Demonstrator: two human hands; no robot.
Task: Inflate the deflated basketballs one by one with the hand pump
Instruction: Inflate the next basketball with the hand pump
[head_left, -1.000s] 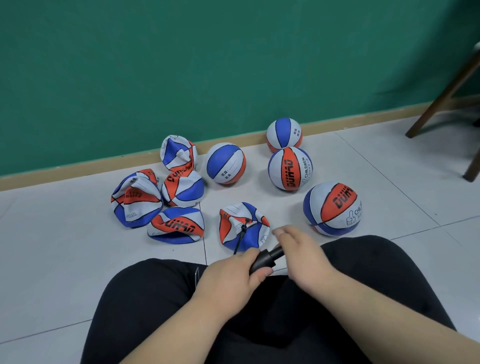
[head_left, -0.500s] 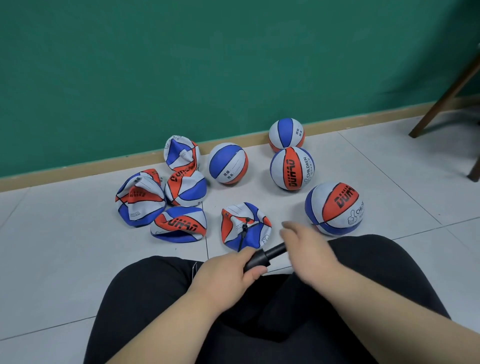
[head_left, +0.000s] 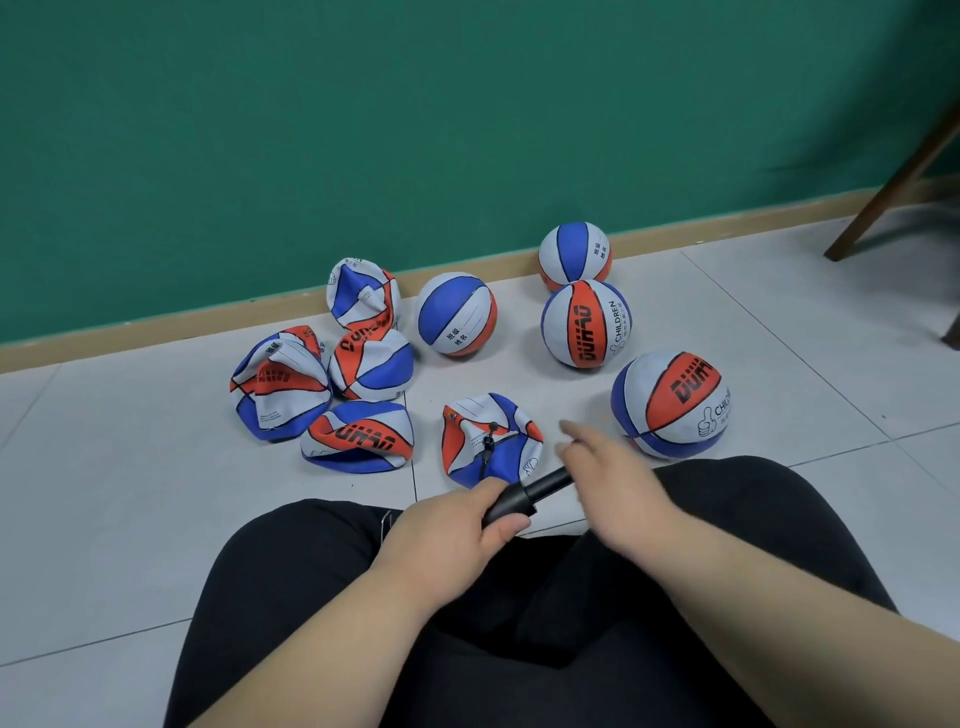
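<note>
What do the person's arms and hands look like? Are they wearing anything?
Both forearms are bare, no sleeves in view. The left hand and right hand show no gloves, rings or watch. Black trousers cover the legs.

Left: grey floor tile (head_left: 104, 493) is left open beside four crumpled red-white-blue deflated balls (head_left: 280, 384).
Ahead: passage is barred by a fifth crumpled ball (head_left: 467, 441) and round inflated balls (head_left: 672, 405).
Right: open tile is bounded by a brown wooden chair leg (head_left: 893, 187).

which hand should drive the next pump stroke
Right. The right hand sits at the rod end of the black cylindrical hand pump; the left hand grips its barrel, steadying it.
</note>
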